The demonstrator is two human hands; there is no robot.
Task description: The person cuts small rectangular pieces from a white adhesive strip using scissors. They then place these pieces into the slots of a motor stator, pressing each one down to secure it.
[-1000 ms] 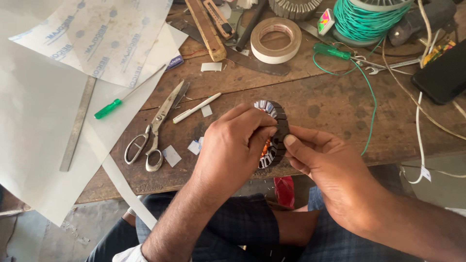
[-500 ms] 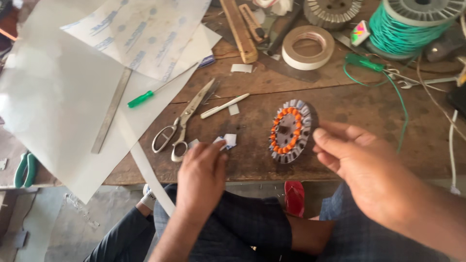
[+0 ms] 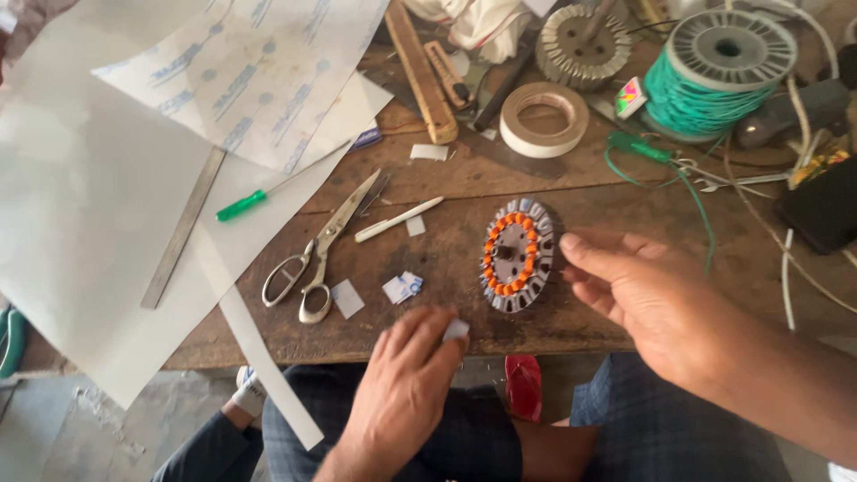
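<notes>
The right hand (image 3: 665, 308) steadies the round stator (image 3: 518, 254) upright on the wooden bench (image 3: 625, 192) with its fingertips touching the rim, while the left hand (image 3: 406, 393) pinches 1 small paper slip (image 3: 456, 329) near the scissors (image 3: 321, 254).

Near the right hand's fingers (image 3: 580, 248), the grey stator (image 3: 518, 255) has an orange ring. The left hand's fingers (image 3: 444, 344) pinch a white paper piece (image 3: 456, 329). Farther off are a green wire spool (image 3: 717, 71), a green-handled screwdriver (image 3: 243, 204) and the brown worktop (image 3: 625, 183).
</notes>
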